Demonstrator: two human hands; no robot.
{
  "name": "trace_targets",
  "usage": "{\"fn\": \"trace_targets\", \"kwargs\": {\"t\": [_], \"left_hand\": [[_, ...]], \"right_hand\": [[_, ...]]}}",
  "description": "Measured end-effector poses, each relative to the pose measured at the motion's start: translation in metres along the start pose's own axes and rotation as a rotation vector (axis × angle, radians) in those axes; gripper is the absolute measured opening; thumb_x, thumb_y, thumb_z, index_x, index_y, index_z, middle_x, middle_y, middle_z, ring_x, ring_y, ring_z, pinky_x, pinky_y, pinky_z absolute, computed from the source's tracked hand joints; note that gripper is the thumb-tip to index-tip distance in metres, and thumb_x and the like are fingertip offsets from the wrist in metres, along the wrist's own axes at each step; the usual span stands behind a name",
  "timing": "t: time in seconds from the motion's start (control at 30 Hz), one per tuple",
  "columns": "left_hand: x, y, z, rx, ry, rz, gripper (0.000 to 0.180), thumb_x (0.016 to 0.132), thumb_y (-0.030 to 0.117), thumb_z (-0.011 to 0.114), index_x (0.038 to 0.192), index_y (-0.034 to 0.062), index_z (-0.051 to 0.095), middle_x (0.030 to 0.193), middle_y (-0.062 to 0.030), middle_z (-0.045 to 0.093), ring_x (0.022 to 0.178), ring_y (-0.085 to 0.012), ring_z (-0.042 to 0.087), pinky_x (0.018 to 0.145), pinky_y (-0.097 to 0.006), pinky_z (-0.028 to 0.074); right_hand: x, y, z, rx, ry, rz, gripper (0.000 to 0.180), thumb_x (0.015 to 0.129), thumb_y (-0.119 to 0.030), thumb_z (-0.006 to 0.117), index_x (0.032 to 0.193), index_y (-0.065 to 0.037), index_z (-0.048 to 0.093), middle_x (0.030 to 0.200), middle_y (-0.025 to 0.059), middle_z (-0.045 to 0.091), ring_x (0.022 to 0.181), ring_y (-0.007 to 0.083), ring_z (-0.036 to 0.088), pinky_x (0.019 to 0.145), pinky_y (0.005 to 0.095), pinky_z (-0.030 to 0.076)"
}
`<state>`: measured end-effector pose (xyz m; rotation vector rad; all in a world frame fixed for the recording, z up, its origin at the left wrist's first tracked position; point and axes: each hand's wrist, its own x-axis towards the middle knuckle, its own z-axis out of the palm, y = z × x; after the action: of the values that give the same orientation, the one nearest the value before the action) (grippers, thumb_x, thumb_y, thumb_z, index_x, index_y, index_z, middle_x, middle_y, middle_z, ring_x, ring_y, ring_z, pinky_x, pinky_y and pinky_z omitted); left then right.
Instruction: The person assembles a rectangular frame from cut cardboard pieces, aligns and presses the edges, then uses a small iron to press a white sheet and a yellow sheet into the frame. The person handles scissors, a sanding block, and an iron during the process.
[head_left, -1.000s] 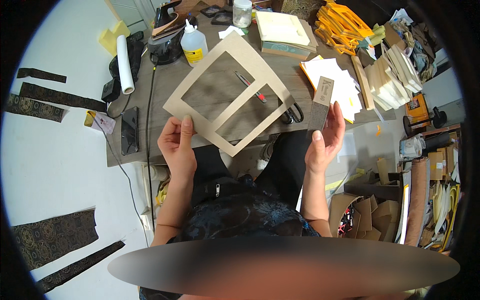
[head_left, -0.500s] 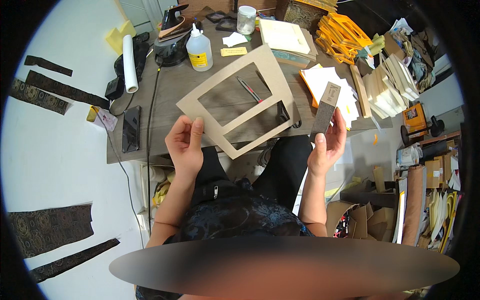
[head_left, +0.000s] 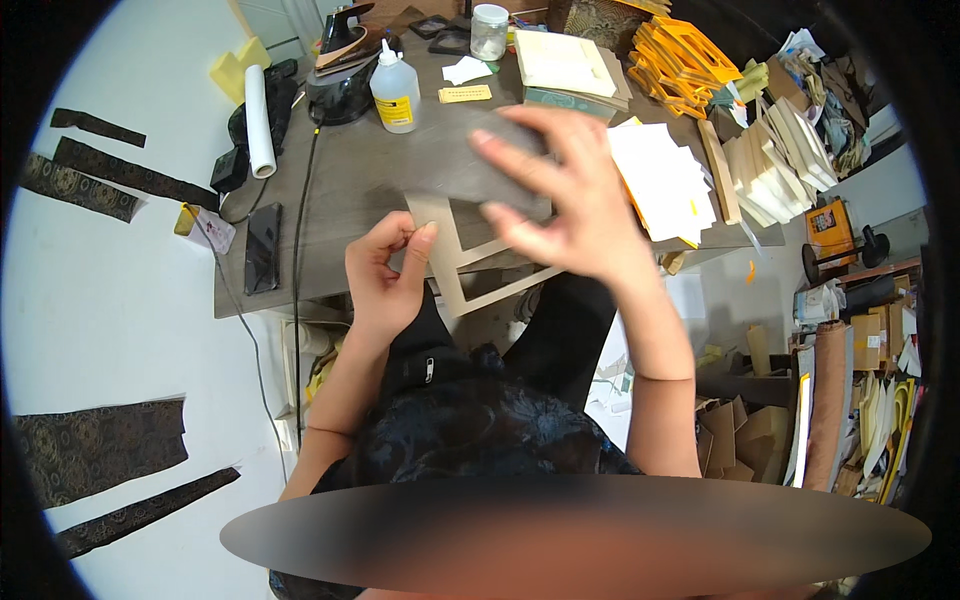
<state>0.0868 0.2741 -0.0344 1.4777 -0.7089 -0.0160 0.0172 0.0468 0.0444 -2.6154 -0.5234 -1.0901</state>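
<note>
A flat beige cardboard frame (head_left: pixel 447 262) with cut-out windows is pinched at its near left side by my left hand (head_left: pixel 388 268), thumb on top. It tilts over the table's front edge; its far part is smeared and partly hidden by my other hand. My right hand (head_left: pixel 580 200) hovers above the frame, fingers and thumb spread and blurred by motion, with nothing visible in its grasp. Whether the fingertips touch the frame, I cannot tell. The small sanding block from before is no longer seen in that hand.
On the grey table (head_left: pixel 340 190) stand a squeeze bottle (head_left: pixel 396 95) and a lidded jar (head_left: pixel 489 33). A black phone (head_left: pixel 263 248) lies at the left. White sheets (head_left: pixel 660 180), stacked cream panels (head_left: pixel 560 68) and orange frames (head_left: pixel 680 60) sit at the right and back.
My right hand has let go of the sanding block and swung left over the frame, its fingers opening. The frame has tilted; my left hand has kept hold and shifted slightly right.
</note>
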Motion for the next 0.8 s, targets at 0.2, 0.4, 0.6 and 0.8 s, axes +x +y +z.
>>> {"fn": "trace_targets", "kwargs": {"t": [0.2, 0.4, 0.6, 0.8], "left_hand": [[0.002, -0.004, -0.034, -0.108, 0.094, -0.033, 0.018, 0.103, 0.006, 0.065, 0.085, 0.001, 0.062, 0.075, 0.0068, 0.057, 0.071, -0.0003, 0.047, 0.066, -0.019, 0.036], [0.009, -0.002, -0.028, -0.25, 0.044, -0.111, 0.017, 0.104, 0.01, 0.064, 0.09, 0.0019, 0.064, 0.079, 0.0065, 0.063, 0.072, -0.0002, 0.049, 0.066, -0.019, 0.036], [0.01, 0.005, -0.016, -0.182, 0.079, -0.048, 0.015, 0.103, 0.006, 0.065, 0.088, 0.0011, 0.064, 0.076, 0.0074, 0.058, 0.069, 0.0008, 0.046, 0.062, -0.018, 0.034], [0.01, 0.015, -0.003, -0.069, 0.098, 0.022, 0.023, 0.1, 0.003, 0.068, 0.079, -0.0002, 0.058, 0.07, 0.0079, 0.052, 0.068, -0.0002, 0.043, 0.06, -0.02, 0.035]], "right_hand": [[-0.087, 0.104, -0.048, -0.06, 0.18, 0.508, 0.045, 0.086, -0.021, 0.076, 0.129, -0.011, 0.074, 0.127, 0.0145, 0.066, 0.121, 0.0295, 0.062, 0.107, 0.0408, 0.046], [-0.14, 0.072, -0.026, 0.787, 0.619, 0.752, 0.05, 0.098, -0.018, 0.064, 0.139, 0.01, 0.059, 0.136, 0.0175, 0.063, 0.126, 0.0241, 0.06, 0.113, 0.0382, 0.042], [-0.137, 0.005, -0.009, 0.988, 0.559, 0.612, 0.072, 0.095, -0.043, 0.066, 0.141, 0.011, 0.053, 0.138, 0.0229, 0.06, 0.131, 0.0309, 0.057, 0.114, 0.045, 0.042], [-0.051, -0.038, 0.008, 0.827, 0.166, 0.539, 0.041, 0.094, -0.024, 0.068, 0.127, 0.001, 0.072, 0.119, 0.0138, 0.07, 0.106, 0.0202, 0.063, 0.096, 0.0326, 0.047]]}}
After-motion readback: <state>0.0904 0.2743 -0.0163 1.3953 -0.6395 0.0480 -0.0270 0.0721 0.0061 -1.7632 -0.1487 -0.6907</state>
